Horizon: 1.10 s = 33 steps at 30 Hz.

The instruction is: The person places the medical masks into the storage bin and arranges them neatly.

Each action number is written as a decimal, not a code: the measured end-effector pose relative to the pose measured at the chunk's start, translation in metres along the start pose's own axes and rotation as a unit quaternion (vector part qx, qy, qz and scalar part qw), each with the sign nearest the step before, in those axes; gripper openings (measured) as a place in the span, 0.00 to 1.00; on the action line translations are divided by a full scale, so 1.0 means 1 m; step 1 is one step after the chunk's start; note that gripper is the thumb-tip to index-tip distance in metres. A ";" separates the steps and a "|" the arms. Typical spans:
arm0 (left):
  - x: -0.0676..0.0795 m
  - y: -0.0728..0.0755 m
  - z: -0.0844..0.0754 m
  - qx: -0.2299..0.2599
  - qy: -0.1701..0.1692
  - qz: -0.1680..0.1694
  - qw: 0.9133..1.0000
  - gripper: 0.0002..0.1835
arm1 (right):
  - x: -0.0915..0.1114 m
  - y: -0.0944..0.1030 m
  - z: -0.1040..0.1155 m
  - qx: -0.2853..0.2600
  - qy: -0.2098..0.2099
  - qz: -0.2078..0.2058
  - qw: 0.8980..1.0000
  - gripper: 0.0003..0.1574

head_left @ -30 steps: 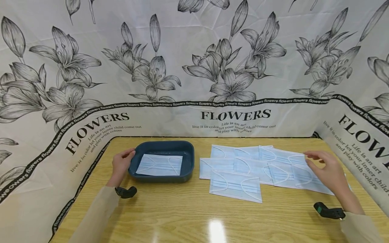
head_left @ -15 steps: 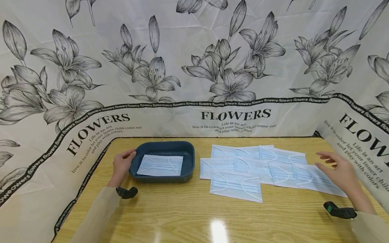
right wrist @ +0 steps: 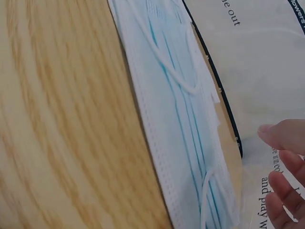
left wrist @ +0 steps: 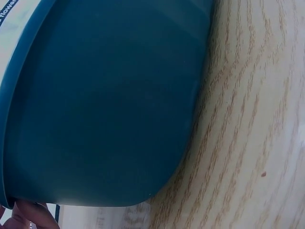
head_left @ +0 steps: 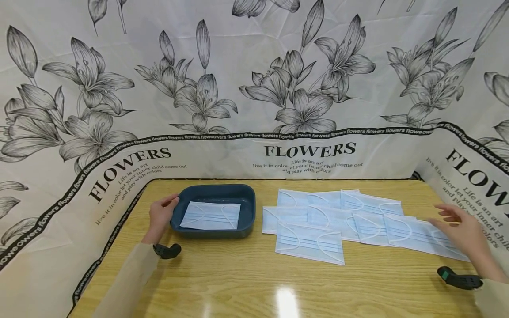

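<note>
My left hand point(head_left: 160, 217) pinches the left rim of a dark blue plastic basin point(head_left: 214, 234). In the left wrist view its fingertips point(left wrist: 35, 214) show just under the rim. Inside the basin lies a light blue face mask point(head_left: 210, 216), flat on the bottom. Several more face masks point(head_left: 310, 244) overlap on the table to the right of the basin. My right hand point(head_left: 463, 232) hovers over the right end of the rightmost mask point(head_left: 423, 237), fingers loosely bent and holding nothing. The right wrist view shows its fingers apart from the mask point(right wrist: 171, 114).
The light wooden table point(head_left: 222, 278) extends in front of the masks and basin. A white flower-print cloth point(head_left: 222, 159) stands behind it and along both sides. Black devices point(head_left: 167, 251) are strapped to both wrists.
My right hand has moved right, away from the end of the upper right mask to the rightmost mask. The left hand stays at the basin's rim.
</note>
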State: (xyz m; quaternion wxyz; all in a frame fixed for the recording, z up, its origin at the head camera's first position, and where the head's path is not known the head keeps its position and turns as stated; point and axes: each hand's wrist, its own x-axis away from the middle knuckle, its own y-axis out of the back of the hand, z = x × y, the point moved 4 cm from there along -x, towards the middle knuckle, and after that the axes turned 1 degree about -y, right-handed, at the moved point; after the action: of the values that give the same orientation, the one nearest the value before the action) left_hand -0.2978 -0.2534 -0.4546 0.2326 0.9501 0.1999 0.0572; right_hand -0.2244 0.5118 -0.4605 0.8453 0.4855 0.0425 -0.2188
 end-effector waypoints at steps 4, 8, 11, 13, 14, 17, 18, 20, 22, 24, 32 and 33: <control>0.000 0.000 0.001 0.002 -0.001 -0.001 1.000 0.20 | -0.002 -0.003 -0.019 0.004 -0.034 -0.008 0.999 0.32; 0.000 -0.001 0.001 0.003 -0.005 0.001 1.000 0.20 | -0.003 -0.003 -0.033 0.006 -0.066 -0.007 0.998 0.35; 0.000 -0.001 0.002 0.006 0.001 0.004 1.000 0.20 | -0.004 -0.003 -0.039 0.005 -0.077 0.000 0.997 0.37; 0.000 0.000 0.002 0.008 0.000 0.005 1.000 0.20 | -0.005 -0.003 -0.042 0.001 -0.082 0.006 0.997 0.39; 0.000 0.000 0.002 0.009 0.002 0.005 1.000 0.20 | -0.005 -0.003 -0.043 -0.001 -0.085 0.010 0.996 0.40; 0.001 0.001 0.002 0.010 0.002 0.007 1.000 0.20 | -0.005 -0.003 -0.046 -0.006 -0.095 0.022 0.995 0.43; 0.001 0.001 0.002 0.009 0.001 0.007 1.000 0.20 | -0.006 -0.003 -0.047 -0.006 -0.099 0.027 0.995 0.44; 0.001 0.001 0.002 0.007 0.002 0.007 1.000 0.20 | -0.006 -0.004 -0.048 -0.002 -0.105 0.036 0.994 0.46; 0.000 0.001 0.003 0.006 0.001 0.007 1.000 0.20 | -0.006 -0.005 -0.049 -0.002 -0.111 0.046 0.993 0.48; 0.000 0.001 0.002 0.007 -0.001 0.006 1.000 0.20 | -0.006 -0.005 -0.050 0.002 -0.117 0.055 0.992 0.50; -0.001 0.000 0.002 0.007 -0.004 -0.001 1.000 0.20 | -0.002 -0.006 -0.051 0.007 -0.145 0.070 0.987 0.49; -0.001 0.001 0.003 0.006 -0.004 0.000 1.000 0.20 | -0.002 -0.006 -0.050 0.006 -0.145 0.071 0.987 0.49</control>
State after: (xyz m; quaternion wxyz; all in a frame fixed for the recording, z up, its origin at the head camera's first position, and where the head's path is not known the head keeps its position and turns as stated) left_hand -0.2981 -0.2555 -0.4566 0.2279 0.9517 0.1991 0.0521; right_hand -0.2217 0.5520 -0.4910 0.8533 0.4553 -0.1158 -0.2264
